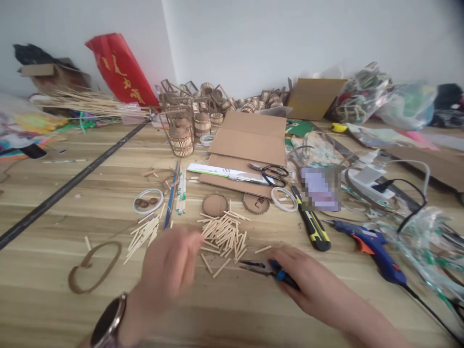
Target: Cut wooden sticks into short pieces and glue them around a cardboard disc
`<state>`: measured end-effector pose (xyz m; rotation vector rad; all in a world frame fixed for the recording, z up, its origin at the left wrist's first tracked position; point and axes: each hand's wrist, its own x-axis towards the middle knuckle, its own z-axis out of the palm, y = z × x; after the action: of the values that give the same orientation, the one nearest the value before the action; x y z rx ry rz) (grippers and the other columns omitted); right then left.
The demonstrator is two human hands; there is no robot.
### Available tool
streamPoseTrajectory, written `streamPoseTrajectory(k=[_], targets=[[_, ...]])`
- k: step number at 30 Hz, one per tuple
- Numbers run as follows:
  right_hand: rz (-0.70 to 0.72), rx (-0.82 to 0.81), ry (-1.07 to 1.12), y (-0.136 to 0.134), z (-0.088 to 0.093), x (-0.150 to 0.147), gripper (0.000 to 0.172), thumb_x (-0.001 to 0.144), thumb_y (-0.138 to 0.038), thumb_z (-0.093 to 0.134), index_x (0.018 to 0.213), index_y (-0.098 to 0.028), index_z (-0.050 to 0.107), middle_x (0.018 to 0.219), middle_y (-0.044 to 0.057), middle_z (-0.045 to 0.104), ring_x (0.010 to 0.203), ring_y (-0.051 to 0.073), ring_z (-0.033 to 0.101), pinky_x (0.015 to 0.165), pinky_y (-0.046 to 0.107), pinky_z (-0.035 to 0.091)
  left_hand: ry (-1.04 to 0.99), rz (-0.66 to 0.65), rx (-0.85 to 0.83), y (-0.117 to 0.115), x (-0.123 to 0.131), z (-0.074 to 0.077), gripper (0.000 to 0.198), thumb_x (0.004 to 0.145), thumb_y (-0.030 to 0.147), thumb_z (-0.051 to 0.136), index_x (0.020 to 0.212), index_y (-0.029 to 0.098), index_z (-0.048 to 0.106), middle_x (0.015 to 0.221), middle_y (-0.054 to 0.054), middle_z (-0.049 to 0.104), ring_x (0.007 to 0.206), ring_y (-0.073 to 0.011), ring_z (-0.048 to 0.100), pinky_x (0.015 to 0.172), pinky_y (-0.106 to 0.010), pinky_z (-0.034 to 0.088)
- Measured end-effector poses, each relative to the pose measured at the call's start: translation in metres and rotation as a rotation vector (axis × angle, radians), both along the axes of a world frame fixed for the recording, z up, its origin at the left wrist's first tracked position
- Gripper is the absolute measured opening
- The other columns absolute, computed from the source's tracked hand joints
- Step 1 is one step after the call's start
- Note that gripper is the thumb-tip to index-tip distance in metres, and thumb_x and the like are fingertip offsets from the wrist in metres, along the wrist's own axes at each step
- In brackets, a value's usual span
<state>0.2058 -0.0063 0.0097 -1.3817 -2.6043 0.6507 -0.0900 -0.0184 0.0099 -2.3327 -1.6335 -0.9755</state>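
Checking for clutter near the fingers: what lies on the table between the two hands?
In the head view, a few loose wooden sticks lie between the left hand and right hand, plus the pliers jutting from the right hand.

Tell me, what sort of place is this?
Probably a handicraft workbench: a pile of cut wooden sticks, a blue hot glue gun and small stick-built models sit on the wooden table, and the right hand holds pliers.

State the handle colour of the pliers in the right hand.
Blue handles on the dark-nosed pliers held by the right hand; clearest in the head view.
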Motion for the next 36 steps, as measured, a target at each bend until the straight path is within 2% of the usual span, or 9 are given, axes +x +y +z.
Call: streamPoseTrajectory(k=[2, 4, 6, 9, 14, 17, 21, 28, 36], targets=[[0.039, -0.027, 0.003, 0.008, 0.001, -0.007, 0.037, 0.072, -0.002, 0.048, 0.103, -0.019, 0.060, 0.109, 0.011, 0.067, 0.102, 0.026, 0.061, 0.089, 0.038, 0.048, 0.051, 0.204, -0.149, 0.038, -0.003, 0.005, 0.039, 0.100, 0.029, 0.027, 0.088, 0.018, 0.062, 0.084, -0.007, 0.071, 0.080, -0.0197, 0.067, 0.067, -0.027, 0.049], [0.060, -0.037, 0.006, 0.015, 0.001, -0.011, 0.039, 0.072, -0.001, 0.048, 0.106, -0.017, 0.060, 0.115, 0.012, 0.064, 0.107, 0.026, 0.058, 0.094, 0.040, 0.046, 0.218, 0.450, -0.392, 0.070, -0.008, 0.008, 0.036, 0.099, 0.027, 0.028, 0.094, 0.016, 0.062, 0.086, -0.009, 0.072, 0.084, -0.0236, 0.068, 0.067, -0.029, 0.048], [0.070, -0.048, 0.005, 0.018, 0.000, -0.012, 0.039, 0.072, -0.001, 0.049, 0.107, -0.017, 0.060, 0.116, 0.012, 0.064, 0.107, 0.027, 0.058, 0.094, 0.041, 0.046, 0.265, 0.516, -0.461, 0.091, -0.012, 0.006, 0.037, 0.096, 0.029, 0.032, 0.091, 0.014, 0.065, 0.082, -0.014, 0.073, 0.080, -0.0291, 0.069, 0.063, -0.032, 0.047], [0.069, -0.051, -0.003, 0.019, -0.004, -0.012, 0.038, 0.074, -0.002, 0.051, 0.108, -0.018, 0.059, 0.112, 0.011, 0.064, 0.104, 0.028, 0.058, 0.089, 0.042, 0.047, 0.300, 0.551, -0.525, 0.107, -0.014, -0.003, 0.038, 0.092, 0.033, 0.038, 0.087, 0.010, 0.068, 0.083, -0.020, 0.072, 0.081, -0.0334, 0.069, 0.062, -0.034, 0.047], [0.085, 0.002, -0.031, 0.017, -0.015, -0.016, 0.022, 0.083, -0.016, 0.061, 0.105, -0.020, 0.061, 0.104, 0.009, 0.064, 0.098, 0.029, 0.057, 0.084, 0.044, 0.048, 0.304, 0.580, -0.626, 0.121, -0.012, -0.011, 0.038, 0.088, 0.032, 0.042, 0.088, 0.009, 0.072, 0.088, -0.023, 0.072, 0.087, -0.0343, 0.069, 0.063, -0.033, 0.048], [0.100, 0.057, -0.043, 0.016, -0.023, -0.019, 0.026, 0.080, -0.026, 0.071, 0.105, -0.021, 0.064, 0.102, 0.008, 0.065, 0.096, 0.031, 0.057, 0.084, 0.048, 0.047, 0.290, 0.569, -0.697, 0.132, -0.017, -0.010, 0.037, 0.084, 0.032, 0.044, 0.090, 0.010, 0.073, 0.090, -0.022, 0.073, 0.089, -0.0343, 0.070, 0.063, -0.032, 0.048], [0.114, 0.109, -0.013, 0.014, -0.030, -0.020, 0.027, 0.081, -0.022, 0.070, 0.107, -0.021, 0.064, 0.099, 0.007, 0.066, 0.093, 0.028, 0.058, 0.082, 0.044, 0.048, 0.277, 0.511, -0.742, 0.140, -0.023, -0.007, 0.033, 0.082, 0.032, 0.045, 0.084, 0.013, 0.073, 0.091, -0.020, 0.074, 0.087, -0.0307, 0.071, 0.063, -0.030, 0.048], [0.102, 0.066, 0.007, 0.014, -0.023, -0.020, 0.019, 0.087, -0.024, 0.061, 0.106, -0.021, 0.063, 0.099, 0.008, 0.064, 0.093, 0.027, 0.056, 0.081, 0.042, 0.047, 0.263, 0.477, -0.618, 0.117, -0.016, 0.001, 0.037, 0.094, 0.024, 0.028, 0.093, 0.011, 0.063, 0.089, -0.017, 0.073, 0.086, -0.0259, 0.071, 0.065, -0.028, 0.047], [0.105, 0.028, 0.021, 0.015, -0.020, -0.020, 0.020, 0.088, -0.024, 0.059, 0.108, -0.022, 0.062, 0.102, 0.008, 0.063, 0.095, 0.027, 0.056, 0.081, 0.042, 0.047, 0.232, 0.591, -0.506, 0.113, -0.017, -0.011, 0.029, 0.097, 0.019, 0.028, 0.104, 0.006, 0.053, 0.082, -0.019, 0.071, 0.077, -0.0262, 0.071, 0.056, -0.028, 0.045]])
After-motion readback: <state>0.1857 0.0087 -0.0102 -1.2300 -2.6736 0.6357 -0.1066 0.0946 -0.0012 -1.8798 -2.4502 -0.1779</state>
